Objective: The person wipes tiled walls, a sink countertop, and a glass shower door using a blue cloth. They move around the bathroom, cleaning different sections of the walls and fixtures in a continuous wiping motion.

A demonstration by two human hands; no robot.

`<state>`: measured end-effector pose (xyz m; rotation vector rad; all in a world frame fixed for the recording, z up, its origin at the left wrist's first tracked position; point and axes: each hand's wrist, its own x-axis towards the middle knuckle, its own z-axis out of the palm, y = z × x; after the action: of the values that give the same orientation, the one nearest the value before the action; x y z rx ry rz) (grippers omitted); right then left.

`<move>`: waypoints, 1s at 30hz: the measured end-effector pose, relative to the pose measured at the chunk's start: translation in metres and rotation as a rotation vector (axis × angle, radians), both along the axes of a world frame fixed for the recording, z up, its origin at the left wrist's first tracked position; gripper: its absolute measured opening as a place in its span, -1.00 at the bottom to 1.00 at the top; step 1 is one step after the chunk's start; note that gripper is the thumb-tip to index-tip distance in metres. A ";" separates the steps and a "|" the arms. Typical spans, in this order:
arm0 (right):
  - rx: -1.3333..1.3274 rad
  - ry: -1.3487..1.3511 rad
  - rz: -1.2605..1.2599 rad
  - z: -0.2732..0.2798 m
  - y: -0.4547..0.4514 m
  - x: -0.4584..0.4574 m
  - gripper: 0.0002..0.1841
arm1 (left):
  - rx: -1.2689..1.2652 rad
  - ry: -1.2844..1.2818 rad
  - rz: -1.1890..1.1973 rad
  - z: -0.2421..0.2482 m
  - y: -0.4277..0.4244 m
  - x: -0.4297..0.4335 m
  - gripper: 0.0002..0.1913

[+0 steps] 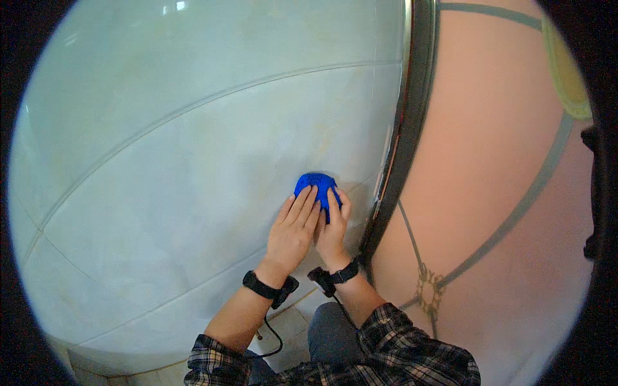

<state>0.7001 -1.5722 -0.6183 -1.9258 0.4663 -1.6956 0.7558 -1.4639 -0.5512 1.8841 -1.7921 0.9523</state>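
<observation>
A folded bright blue cloth (316,181) lies against a glossy, pale marble-look tile wall (193,183). On its left part rests my left hand (292,234), fingers extended and pressing the cloth to the tile. My right hand (333,236) holds the cloth's right side, its fingers spread over the edge. The hands are close together, and the cloth's lower part is partly hidden by them. Each wrist wears a black strap with a small device, and a dark cable hangs from each.
Right of the tile runs a dark trim strip (410,125) with a shiny edge. Beyond it is a pink panel (475,125) with grey bands and a gold-coloured ornament (429,291). Below, a tiled floor (285,333) shows near my knee (333,333). Thin joints cross the wall.
</observation>
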 end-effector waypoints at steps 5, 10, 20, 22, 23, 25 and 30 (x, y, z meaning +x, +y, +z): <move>-0.188 0.061 0.096 -0.010 0.031 0.000 -0.36 | 0.070 -0.002 0.130 -0.008 0.046 0.001 -0.55; -0.238 0.066 0.108 0.014 0.019 -0.001 -0.49 | 0.148 0.001 0.137 0.014 0.053 0.003 -0.49; -0.246 -0.062 0.044 0.081 -0.016 0.010 -0.46 | -0.098 -0.060 0.162 0.050 0.002 0.005 -0.47; -0.291 -0.014 0.074 0.052 -0.006 0.005 -0.48 | -0.049 -0.054 0.168 0.025 0.018 0.003 -0.47; -0.293 0.048 0.089 0.036 -0.004 0.002 -0.49 | -0.010 -0.047 0.188 0.011 0.023 0.003 -0.47; -0.250 0.065 0.083 0.012 -0.003 0.006 -0.51 | 0.090 -0.040 0.161 -0.008 0.024 0.010 -0.47; -0.168 0.099 -0.011 -0.030 -0.019 -0.002 -0.56 | 0.159 -0.069 0.132 -0.043 0.007 0.011 -0.48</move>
<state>0.6980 -1.5908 -0.6481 -2.1382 0.3823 -1.7000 0.7665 -1.4565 -0.5943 2.1135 -1.8514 0.9558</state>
